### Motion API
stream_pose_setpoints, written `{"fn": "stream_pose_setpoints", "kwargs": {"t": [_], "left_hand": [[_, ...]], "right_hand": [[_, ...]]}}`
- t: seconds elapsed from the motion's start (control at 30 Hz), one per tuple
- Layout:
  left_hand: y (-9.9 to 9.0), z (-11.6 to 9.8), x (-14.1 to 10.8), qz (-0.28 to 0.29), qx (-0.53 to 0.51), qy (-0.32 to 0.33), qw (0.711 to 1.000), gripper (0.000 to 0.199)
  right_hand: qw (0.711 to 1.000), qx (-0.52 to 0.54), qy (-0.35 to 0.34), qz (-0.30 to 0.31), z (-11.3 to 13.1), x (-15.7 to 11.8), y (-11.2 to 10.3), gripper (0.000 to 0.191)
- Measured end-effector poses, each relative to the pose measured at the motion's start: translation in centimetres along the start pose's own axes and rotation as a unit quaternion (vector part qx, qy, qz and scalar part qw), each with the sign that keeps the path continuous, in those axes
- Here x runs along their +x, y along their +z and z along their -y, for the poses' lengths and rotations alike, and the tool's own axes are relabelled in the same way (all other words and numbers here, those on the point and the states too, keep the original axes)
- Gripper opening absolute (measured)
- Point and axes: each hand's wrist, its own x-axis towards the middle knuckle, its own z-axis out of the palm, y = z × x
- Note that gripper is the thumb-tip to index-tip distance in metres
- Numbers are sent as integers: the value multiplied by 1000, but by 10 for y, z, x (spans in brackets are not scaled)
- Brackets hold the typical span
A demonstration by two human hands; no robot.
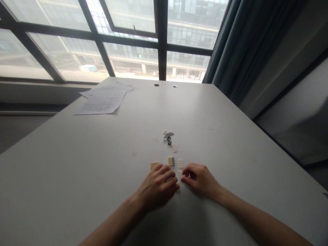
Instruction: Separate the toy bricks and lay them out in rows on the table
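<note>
My left hand (161,184) is curled low over the white table, its fingertips on a small tan toy building brick (178,188) that they partly cover. Under and beyond its knuckles lies a tan studded brick (154,165), partly hidden. My right hand (200,178) has thumb and forefinger bent in a near pinch. They meet the near end of a white studded brick plate (180,164); whether anything is between the fingertips is too small to tell. Just beyond the hands rests a tan and dark grey studded brick (171,161), apart from both.
Farther out lie a pale flat piece (174,148) and a small pile of grey, black and white bricks (168,136). Printed papers (102,100) spread over the far left of the table (97,164). Windows (133,58) and a dark curtain (246,51) stand behind.
</note>
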Motion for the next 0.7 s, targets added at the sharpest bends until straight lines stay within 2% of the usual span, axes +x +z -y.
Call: {"fn": "stream_pose_setpoints", "kwargs": {"t": [0.1, 0.2, 0.3, 0.4, 0.53, 0.7], "left_hand": [[0, 1, 0, -16, 1, -1, 1000, 10], [0, 1, 0, -29, 0, 6, 1000, 7], [-1, 2, 0, -29, 9, 25, 999, 7], [-2, 2, 1, -33, 15, 36, 999, 8], [-2, 2, 1, -40, 8, 26, 999, 10], [-1, 3, -1, -64, -1, 4, 998, 7]], "right_hand": [[999, -5, 6, -47, 0, 28, -14, 8], [995, -30, -2, -90, -6, 75, -21, 21], [993, -87, 25, -82, -19, 122, -15, 36], [991, -109, 32, -76, -31, 152, -4, 37], [988, -130, 30, -74, -39, 161, 5, 21], [990, -128, 1, -66, -42, 153, 1, 13]]}}
